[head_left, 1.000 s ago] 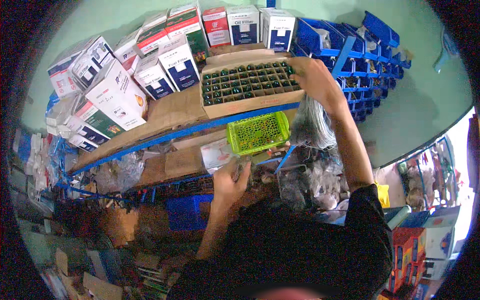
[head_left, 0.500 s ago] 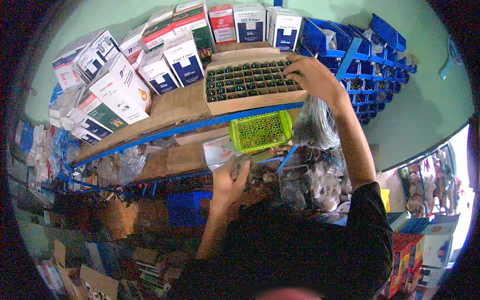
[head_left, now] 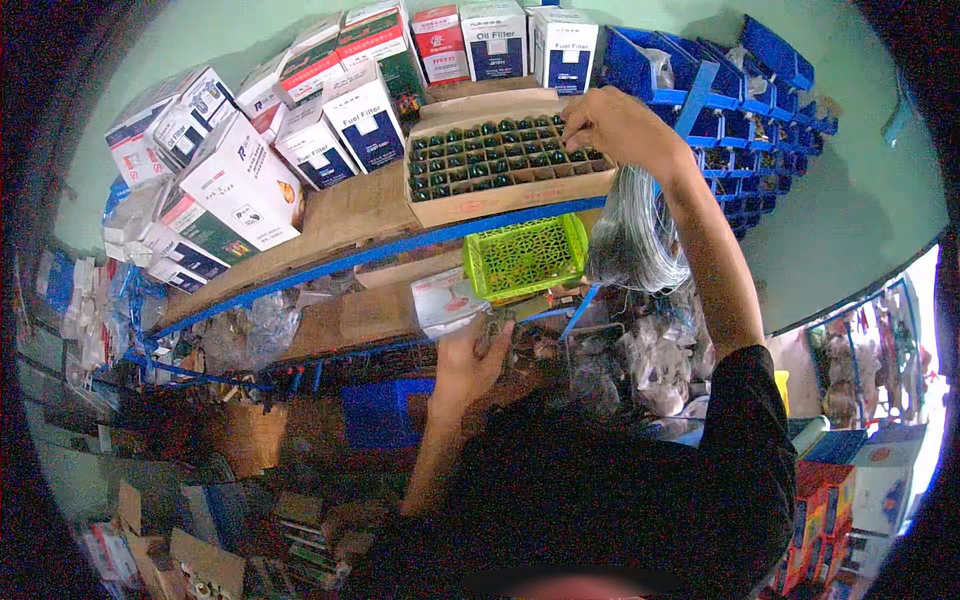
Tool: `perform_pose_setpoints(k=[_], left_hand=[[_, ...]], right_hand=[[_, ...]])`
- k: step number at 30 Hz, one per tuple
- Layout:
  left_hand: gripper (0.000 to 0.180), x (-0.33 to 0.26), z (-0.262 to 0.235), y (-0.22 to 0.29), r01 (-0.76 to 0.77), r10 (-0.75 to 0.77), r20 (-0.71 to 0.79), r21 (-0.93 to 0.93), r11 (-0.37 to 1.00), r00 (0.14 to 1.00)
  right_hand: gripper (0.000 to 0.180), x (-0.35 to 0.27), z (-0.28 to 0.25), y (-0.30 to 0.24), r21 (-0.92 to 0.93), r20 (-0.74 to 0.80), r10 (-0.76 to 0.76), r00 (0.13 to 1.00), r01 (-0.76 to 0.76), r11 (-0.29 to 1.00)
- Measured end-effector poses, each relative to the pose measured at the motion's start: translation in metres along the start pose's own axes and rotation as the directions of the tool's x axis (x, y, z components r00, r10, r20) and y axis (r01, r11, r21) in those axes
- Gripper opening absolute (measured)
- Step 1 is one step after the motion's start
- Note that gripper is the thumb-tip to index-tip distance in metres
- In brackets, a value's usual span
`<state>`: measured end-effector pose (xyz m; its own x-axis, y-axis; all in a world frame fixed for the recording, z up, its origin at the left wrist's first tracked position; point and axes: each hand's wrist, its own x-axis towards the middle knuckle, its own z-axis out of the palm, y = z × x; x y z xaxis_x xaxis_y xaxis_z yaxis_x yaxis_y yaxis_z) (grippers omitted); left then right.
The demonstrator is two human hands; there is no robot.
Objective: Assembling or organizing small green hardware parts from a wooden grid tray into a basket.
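An open cardboard box [head_left: 500, 200] with a grid of dividers stands at the shelf's front edge. Dark, shiny, round-topped pieces [head_left: 480, 155] fill many of its cells. My right hand [head_left: 630, 130] reaches over the box's right end, fingers bent down and pinched at the cells; whatever they grip is hidden. Lower down, in front of the shelf, my left hand [head_left: 468, 370] is closed around something small, greyish and dark that I cannot make out. Just beyond it, below the box, is a bright green plastic basket [head_left: 527, 262].
Filter cartons [head_left: 365, 115] line the shelf's back and left. A coil of silvery wire [head_left: 640, 235] hangs beneath my right forearm. Blue parts bins [head_left: 715, 130] fill the right wall. A white box [head_left: 440, 305] sits beside the basket, and plastic bags [head_left: 650, 350] hang below.
My right hand has shifted slightly left and up at the box's right end, its fingers now closer together. My left hand has moved slightly right and down. The view has tilted a little.
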<state>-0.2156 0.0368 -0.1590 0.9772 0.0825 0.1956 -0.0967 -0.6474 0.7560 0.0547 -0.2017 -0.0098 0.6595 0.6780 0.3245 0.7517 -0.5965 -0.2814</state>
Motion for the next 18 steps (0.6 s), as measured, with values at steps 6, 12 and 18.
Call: perform_pose_setpoints(k=[6,12,18], left_hand=[[0.022,-0.001,0.001,-0.001,-0.038,0.037,-0.027,-0.032,0.999,0.999],[0.021,-0.004,0.005,-0.012,0.012,-0.030,-0.060,-0.279,0.960,0.998],[0.047,0.011,0.006,-0.025,-0.036,-0.131,-0.110,-0.882,0.470,0.985]], right_hand=[[0.019,0.000,-0.014,0.005,-0.076,-0.113,-0.130,0.985,0.122,0.990],[0.020,-0.029,-0.037,-0.035,0.141,-0.332,-0.002,0.943,0.052,0.989],[0.014,-0.083,-0.001,-0.098,0.722,-0.290,0.123,0.949,0.132,0.679]])
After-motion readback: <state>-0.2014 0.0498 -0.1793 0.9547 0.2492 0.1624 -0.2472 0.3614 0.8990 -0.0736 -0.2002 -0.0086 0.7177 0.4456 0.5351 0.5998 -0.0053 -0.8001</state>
